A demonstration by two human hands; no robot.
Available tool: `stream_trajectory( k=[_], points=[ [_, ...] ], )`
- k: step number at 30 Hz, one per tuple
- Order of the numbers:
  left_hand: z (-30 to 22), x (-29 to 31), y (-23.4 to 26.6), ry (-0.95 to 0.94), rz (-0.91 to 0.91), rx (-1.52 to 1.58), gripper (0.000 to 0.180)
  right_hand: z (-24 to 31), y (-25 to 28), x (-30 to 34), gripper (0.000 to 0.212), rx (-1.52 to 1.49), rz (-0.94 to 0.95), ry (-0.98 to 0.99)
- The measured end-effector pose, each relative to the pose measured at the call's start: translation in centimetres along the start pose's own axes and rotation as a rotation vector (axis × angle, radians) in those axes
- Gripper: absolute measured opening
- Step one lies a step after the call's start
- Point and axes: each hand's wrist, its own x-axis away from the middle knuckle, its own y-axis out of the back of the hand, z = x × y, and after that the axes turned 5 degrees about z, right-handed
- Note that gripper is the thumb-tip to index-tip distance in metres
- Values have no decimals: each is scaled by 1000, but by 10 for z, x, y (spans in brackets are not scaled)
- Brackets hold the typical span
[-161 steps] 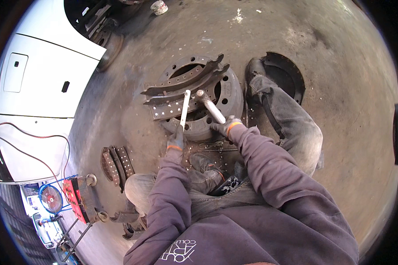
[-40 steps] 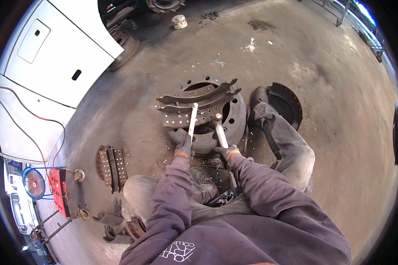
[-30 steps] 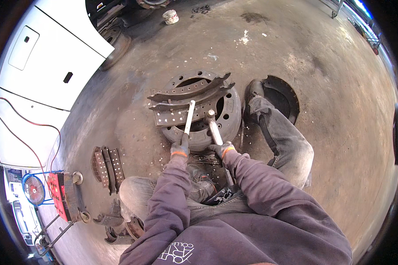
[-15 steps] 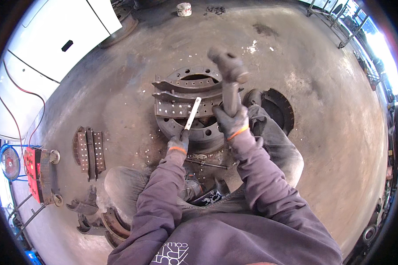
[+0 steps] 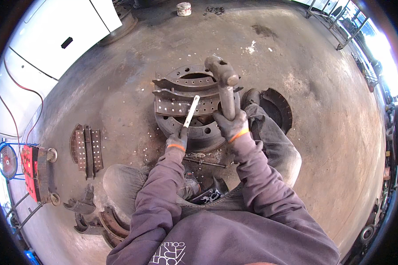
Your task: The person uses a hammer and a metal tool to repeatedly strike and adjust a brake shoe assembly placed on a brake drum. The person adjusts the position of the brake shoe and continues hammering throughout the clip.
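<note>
My left hand (image 5: 177,138), in a dark glove with an orange cuff, is closed around a pale flat bar (image 5: 191,111) with a hole near its far end. The bar's far end lies over a brake shoe (image 5: 167,107) with rows of holes, some filled with bright rivets. That shoe rests across a brake drum (image 5: 174,129) on the floor between my legs. My right hand (image 5: 232,126), gloved alike, grips the handle of a sledgehammer (image 5: 223,70). The hammer's heavy steel head is raised above the drum's right side and hides part of the shoe.
More brake shoes (image 5: 87,150) stand at the left, with others (image 5: 112,223) by my left thigh. A dark curved drum part (image 5: 276,110) lies beside my right foot. A long rod (image 5: 205,163) and scattered rivets lie before me. A red box (image 5: 31,172) and white vehicle (image 5: 44,48) are at left.
The hammer has gone from blurred to sharp and its head sits slightly lower and further left. The bar's tip has shifted a little left and away from me, still over the shoe.
</note>
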Motion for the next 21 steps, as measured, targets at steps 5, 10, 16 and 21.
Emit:
stream_trajectory(
  k=[5, 10, 16, 21],
  points=[
    [-22, -7, -25, -115, 32, 26, 57, -137, -28, -85, 55, 649, 153, -490],
    [25, -10, -7, -58, -3, -42, 63, -53, -5, -2, 60, 394, 410, -324],
    [0, -1, 0, 12, -1, -109, 68, 13, 11, 14, 42, -58, 147, -65],
    [9, -11, -8, -51, -7, -130, 56, -58, -26, -37, 59, 418, 115, -390]
  ],
)
